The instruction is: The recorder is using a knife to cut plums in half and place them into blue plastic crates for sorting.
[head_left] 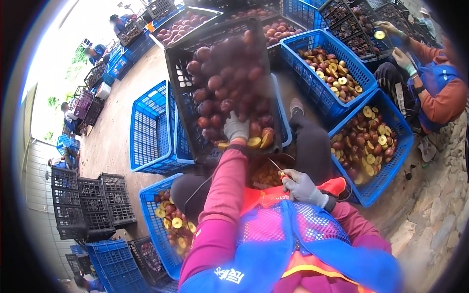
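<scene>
Two gloved hands at work, seen from beside the seated person. Left hand (236,128): grey glove, reaches forward into the black crate (195,46), fingers curled down among the fruit at its near edge; whether they grip a piece cannot be told. Right hand (302,187): grey glove, held close to the chest, fingers closed round a small knife (277,171) with its thin blade pointing up and left.

Open room: bare concrete floor (115,132) to the left of the crates; rough stone ground at the right edge. Close in, crates hem the person's knees on every side.

Containers:
- Black crate, tilted toward the person, propped over an empty blue crate (149,129); holds whole dark-red plums (215,83), with a few halved yellow pieces at its lower rim.
- Blue crate at right (398,129): halved plums, yellow faces and red skins mixed.
- Blue crate further back at right (298,44): more halves.
- Blue crate at lower left (149,215): halves, partly hidden by the left sleeve.
- Stack of empty black crates (90,202), far left.

Another person (437,85) in an orange sleeve and blue vest sits at the right, hands over a black crate.
</scene>
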`<state>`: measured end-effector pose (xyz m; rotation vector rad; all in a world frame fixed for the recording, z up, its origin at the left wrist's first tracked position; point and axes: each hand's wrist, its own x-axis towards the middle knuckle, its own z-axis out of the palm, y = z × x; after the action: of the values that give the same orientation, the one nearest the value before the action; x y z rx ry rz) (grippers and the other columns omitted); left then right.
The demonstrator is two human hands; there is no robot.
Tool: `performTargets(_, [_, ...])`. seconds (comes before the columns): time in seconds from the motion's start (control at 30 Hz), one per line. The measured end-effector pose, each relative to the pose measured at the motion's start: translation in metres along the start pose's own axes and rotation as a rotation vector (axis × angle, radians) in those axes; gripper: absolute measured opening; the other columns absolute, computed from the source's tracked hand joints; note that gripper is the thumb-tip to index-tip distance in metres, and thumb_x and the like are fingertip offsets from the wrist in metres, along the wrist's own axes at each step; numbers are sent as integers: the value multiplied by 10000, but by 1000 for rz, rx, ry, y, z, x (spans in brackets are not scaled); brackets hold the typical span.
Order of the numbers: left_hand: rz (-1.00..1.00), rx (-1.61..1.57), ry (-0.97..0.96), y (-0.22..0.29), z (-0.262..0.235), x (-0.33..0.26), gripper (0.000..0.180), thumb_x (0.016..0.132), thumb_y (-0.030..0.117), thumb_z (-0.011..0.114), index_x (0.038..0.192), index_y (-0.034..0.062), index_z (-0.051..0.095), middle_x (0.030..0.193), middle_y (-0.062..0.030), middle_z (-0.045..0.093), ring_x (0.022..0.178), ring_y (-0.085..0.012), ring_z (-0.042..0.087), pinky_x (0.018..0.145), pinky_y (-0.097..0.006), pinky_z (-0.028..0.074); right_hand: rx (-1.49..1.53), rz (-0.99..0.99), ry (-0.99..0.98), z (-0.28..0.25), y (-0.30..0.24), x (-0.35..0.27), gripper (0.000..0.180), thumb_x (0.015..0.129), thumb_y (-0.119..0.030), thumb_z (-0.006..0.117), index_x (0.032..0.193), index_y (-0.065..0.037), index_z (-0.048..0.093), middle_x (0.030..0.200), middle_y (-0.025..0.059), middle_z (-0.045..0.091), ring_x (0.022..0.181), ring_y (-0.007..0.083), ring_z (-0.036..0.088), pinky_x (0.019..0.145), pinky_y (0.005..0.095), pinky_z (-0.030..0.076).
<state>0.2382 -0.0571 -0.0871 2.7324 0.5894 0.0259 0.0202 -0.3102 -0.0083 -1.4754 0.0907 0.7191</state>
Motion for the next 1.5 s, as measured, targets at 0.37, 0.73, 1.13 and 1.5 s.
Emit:
performTargets(0.37, [-244, -1932, -827, -27, -109, -74, 290, 1075, 280, 641, 1328, 139, 652, 1170, -27, 716, 941, -179, 683, 867, -338, 576, 206, -263, 116, 11, -92, 18, 388, 1173, -330, 491, 1424, -67, 628, 779, -7, 644, 451, 42, 495, 450, 196, 409])
performTargets(0.73, [-107, -2177, -916, -45, -176, -182, 307, 1021, 156, 702, 1317, 95, 647, 1178, -28, 702, 1072, -181, 693, 971, -350, 560, 78, -549, -9, 81, -94, 22, 404, 1142, -165, 528, 1516, -21, 579, 826, 16, 699, 683, 66, 624, 610, 267, 489])
performTargets(1.13, [53, -1865, -718, -48, -186, -207, 209, 1016, 165, 722, 1203, 84, 676, 1053, 34, 634, 951, -104, 605, 866, -293, 482, -228, -632, 150, 90, -81, 20, 359, 1148, -252, 508, 1404, -40, 644, 1047, 162, 780, 911, 265, 765, 758, 390, 564])
performTargets(1.5, [205, -1745, -812, -77, -150, -199, 588, 1039, 385, 719, 1452, 3, 549, 1078, -38, 660, 947, -184, 641, 850, -323, 521, -142, -365, 18, 85, -67, 27, 340, 1158, -265, 486, 1154, -3, 702, 894, 57, 698, 798, 126, 623, 748, 332, 526])
